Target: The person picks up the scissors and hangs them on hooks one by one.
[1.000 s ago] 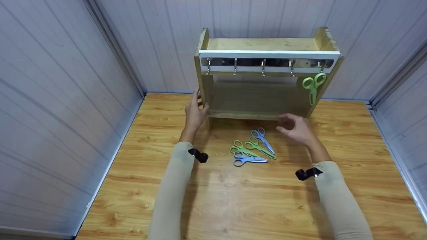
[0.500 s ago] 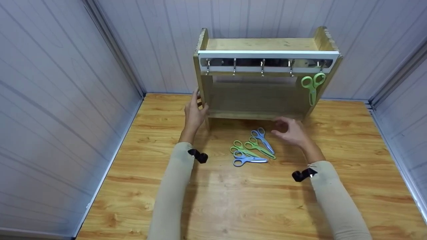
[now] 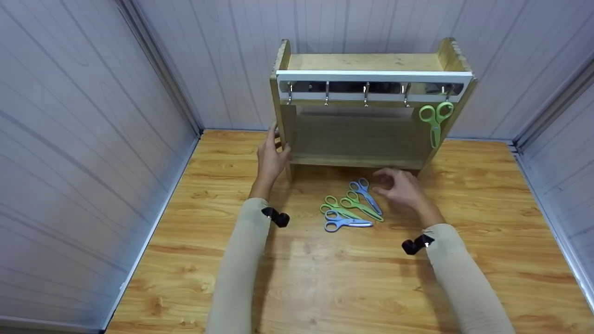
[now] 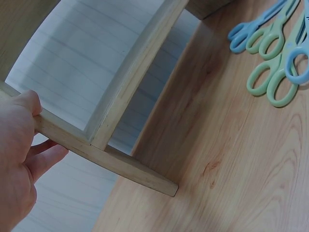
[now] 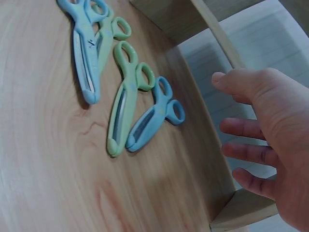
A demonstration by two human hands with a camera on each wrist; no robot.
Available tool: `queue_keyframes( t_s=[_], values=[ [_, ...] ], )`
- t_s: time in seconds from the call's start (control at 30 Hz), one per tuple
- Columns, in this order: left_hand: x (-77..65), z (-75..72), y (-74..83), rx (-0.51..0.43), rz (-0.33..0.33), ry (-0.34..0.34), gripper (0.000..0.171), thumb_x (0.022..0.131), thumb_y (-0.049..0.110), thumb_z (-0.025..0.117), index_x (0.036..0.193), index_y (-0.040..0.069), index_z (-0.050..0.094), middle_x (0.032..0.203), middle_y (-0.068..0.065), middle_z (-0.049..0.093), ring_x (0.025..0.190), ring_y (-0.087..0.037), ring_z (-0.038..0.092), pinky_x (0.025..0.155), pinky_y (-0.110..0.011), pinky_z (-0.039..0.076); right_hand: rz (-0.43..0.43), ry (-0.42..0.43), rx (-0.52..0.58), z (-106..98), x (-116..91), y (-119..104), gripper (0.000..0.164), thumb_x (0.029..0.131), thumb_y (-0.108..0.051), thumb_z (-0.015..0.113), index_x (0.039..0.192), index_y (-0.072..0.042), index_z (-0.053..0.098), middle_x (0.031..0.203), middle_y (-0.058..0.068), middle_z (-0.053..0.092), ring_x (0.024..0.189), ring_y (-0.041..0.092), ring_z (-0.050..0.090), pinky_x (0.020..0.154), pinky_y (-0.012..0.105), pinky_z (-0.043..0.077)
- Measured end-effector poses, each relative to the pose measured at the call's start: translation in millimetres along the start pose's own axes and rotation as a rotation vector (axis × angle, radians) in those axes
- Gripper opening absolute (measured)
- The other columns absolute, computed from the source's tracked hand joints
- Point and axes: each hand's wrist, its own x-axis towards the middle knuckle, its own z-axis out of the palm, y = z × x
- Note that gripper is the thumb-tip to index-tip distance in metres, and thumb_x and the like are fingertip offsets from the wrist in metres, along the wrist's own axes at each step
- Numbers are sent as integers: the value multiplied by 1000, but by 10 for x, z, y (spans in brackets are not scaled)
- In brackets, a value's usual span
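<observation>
My left hand (image 3: pixel 270 160) grips the side board of a small wooden shelf (image 3: pixel 357 160). In the left wrist view the thumb lies on one face of the board and the fingers on the other. Loosely curved and holding nothing, my right hand (image 3: pixel 401 188) hovers right of a pair of blue scissors (image 3: pixel 367 196). Beside these lie green scissors (image 3: pixel 364 208), a second green pair (image 3: pixel 342 212) and a blue pair (image 3: pixel 347 222) at the front. The right wrist view has the right fingers (image 5: pixel 246 152) spread apart, pointing towards the scissors.
Another green pair of scissors (image 3: pixel 435 127) hangs from the rightmost metal hook on the shelf's white-edged hook rail (image 3: pixel 376 97). Several bare hooks line the rail further left. Pale panel walls (image 3: pixel 93 139) enclose the wood-grain surface (image 3: pixel 315 278) on the left, back and right.
My right hand has moved left and slightly towards me, closer to the scissors lying on the surface. The left hand keeps its place on the shelf's side.
</observation>
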Motion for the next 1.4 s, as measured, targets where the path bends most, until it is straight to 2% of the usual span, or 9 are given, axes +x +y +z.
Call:
queue_keyframes(
  t_s=[0.23,0.43,0.67,0.9,1.1,1.27,1.4],
  values=[
    [3,17,4,14,-6,2,74,105,-2,70,173,9,43,149,-30,70,131,-48,77,109,-54,69,36,-17,-32,43,-11,-18,46,100,-29,86,139,-7,77,123,21,83,114,42,79,100,64,64],
    [-1,19,15,12,11,6,74,105,-3,70,173,7,43,148,-31,70,130,-49,77,109,-54,69,59,-35,-64,95,-18,-10,48,102,-33,84,142,-7,75,121,21,83,111,41,79,97,65,64],
    [10,26,3,1,19,13,73,104,-3,71,171,6,45,147,-31,71,129,-50,77,109,-56,69,91,-72,-112,189,-44,-36,55,102,-38,82,145,-5,73,131,22,81,118,45,77,102,66,63],
    [10,26,0,-7,22,10,73,104,-3,71,172,6,44,147,-32,70,130,-49,77,110,-55,69,90,-78,-150,287,-64,-32,56,99,-40,85,142,-6,75,122,21,83,109,41,77,95,63,62],
    [3,20,6,-8,12,-1,73,105,-2,71,172,7,43,146,-33,70,129,-50,77,109,-56,69,85,-80,-127,359,-85,-19,52,100,-36,85,141,-4,77,128,21,83,103,34,76,97,62,64],
    [3,19,7,-10,7,13,72,104,-3,71,171,6,45,148,-32,70,129,-50,77,110,-54,68,69,-84,-125,395,-81,-18,48,102,-32,84,139,-2,78,134,23,81,104,34,74,101,63,65],
    [1,23,5,-3,6,17,71,104,-3,70,170,6,46,148,-31,70,129,-49,77,111,-52,68,66,-90,-130,424,-78,-6,46,103,-30,82,138,-1,78,131,24,82,97,31,71,94,58,66]
  ],
)
